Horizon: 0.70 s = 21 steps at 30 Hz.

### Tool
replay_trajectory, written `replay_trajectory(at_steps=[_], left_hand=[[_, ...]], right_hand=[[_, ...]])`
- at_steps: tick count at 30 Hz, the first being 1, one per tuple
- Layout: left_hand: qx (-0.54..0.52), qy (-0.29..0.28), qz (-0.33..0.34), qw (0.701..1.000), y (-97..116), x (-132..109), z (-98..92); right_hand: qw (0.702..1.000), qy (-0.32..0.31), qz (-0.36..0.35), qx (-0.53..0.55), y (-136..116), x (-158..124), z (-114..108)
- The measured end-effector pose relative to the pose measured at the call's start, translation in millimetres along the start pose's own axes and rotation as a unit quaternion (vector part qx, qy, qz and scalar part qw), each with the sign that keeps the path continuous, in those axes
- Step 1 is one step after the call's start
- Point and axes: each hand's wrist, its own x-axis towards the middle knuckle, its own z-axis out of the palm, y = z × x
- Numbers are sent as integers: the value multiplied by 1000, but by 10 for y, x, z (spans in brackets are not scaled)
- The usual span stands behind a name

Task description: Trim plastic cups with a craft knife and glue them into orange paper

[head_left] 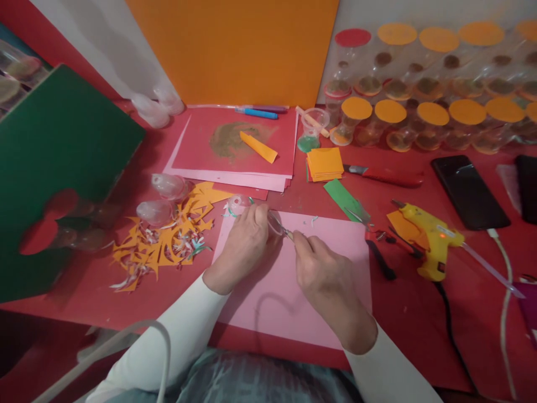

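My left hand (245, 240) is closed around a clear plastic piece, which looks like a cut bottle part; its curved rim (274, 223) shows past my fingers. My right hand (321, 268) grips a thin tool with a metal tip (286, 232), which meets the plastic rim; most of the tool is hidden in my fist, so its kind is unclear. Both hands are over a pink sheet (306, 313). Just beyond my left hand is a clear rounded plastic part (238, 204) with thin green and white shreds by it.
Orange paper scraps (168, 240) and clear bottle tops (155, 212) lie left, beside a green board (62, 168). Sand (226, 137) rests on a red sheet. To the right are a yellow glue gun (436, 240), a red-handled knife (390, 177), a phone (470, 193) and rows of bottle hourglasses (434, 115).
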Motion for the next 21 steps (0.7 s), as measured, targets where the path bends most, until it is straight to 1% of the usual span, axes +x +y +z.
replay_trajectory(at_steps=[9, 11, 16, 19, 21], left_hand=[[-7, 12, -1, 1000, -13, -15, 9], [-12, 19, 4, 1000, -12, -23, -4], [-35, 33, 7, 999, 23, -44, -53], [-26, 28, 0, 999, 39, -55, -58], [-19, 21, 8, 1000, 40, -59, -54]], right_hand=[[997, -63, 48, -22, -7, -25, 84], [997, -62, 50, -18, 6, -36, 73], [998, -36, 43, 0, 41, -42, -1], [999, -26, 36, 4, 57, -37, -27], [999, -30, 32, 9, 63, -34, -30]])
